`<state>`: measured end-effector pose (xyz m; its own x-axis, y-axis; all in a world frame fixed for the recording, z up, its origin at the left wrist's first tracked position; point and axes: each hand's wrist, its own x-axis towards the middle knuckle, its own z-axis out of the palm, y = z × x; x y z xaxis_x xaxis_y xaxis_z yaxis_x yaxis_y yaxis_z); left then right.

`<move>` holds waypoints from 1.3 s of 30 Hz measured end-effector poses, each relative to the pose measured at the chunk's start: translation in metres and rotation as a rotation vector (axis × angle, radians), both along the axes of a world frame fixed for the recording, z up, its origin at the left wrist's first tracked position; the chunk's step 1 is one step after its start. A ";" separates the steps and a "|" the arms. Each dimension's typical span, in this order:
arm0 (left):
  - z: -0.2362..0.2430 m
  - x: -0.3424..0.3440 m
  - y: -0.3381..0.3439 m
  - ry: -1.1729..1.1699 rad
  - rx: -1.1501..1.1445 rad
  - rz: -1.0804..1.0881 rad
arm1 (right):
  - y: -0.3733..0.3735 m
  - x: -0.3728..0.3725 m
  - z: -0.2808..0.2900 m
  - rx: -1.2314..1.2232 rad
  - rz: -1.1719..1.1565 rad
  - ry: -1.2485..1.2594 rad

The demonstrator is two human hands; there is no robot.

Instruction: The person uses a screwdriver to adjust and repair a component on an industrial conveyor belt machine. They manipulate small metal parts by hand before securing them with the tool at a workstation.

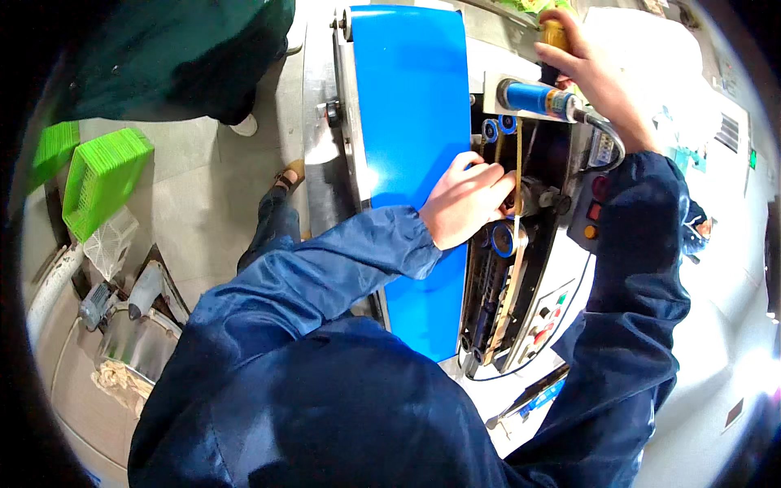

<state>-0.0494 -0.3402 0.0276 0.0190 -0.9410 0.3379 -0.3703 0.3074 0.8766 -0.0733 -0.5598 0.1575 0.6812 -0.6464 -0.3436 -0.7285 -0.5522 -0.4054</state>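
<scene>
A machine with a wide blue conveyor belt (pixel 411 106) stands before me. Along its right side runs an open mechanism with a narrow tan belt (pixel 516 276) and blue-centred pulleys (pixel 503 241). My left hand (pixel 468 199) reaches across the blue belt, its fingers curled closed at the mechanism beside the narrow belt; what the fingertips hold is hidden. At the far right my right hand (pixel 598 69) is wrapped round an upright yellow-handled tool (pixel 556 34) with a dark lower part. Just below that hand lies a blue cylinder (pixel 533 98) with a cable, fixed to the machine.
A control panel with coloured buttons (pixel 547 321) is on the machine's near right, and more buttons (pixel 595 211) sit by my right sleeve. Another person in dark green clothing (pixel 179 61) stands at the far left. Green crates (pixel 106 179) are stacked left, above a clear bin (pixel 142 346).
</scene>
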 end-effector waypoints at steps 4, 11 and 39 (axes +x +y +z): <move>0.010 -0.002 0.004 0.033 0.097 0.011 | 0.011 0.023 0.005 -0.061 0.077 0.098; 0.006 0.000 0.003 0.202 0.159 -0.137 | -0.014 -0.022 -0.014 0.008 -0.046 0.060; 0.003 -0.017 0.011 0.207 0.113 0.095 | 0.001 -0.012 -0.010 0.036 -0.002 0.016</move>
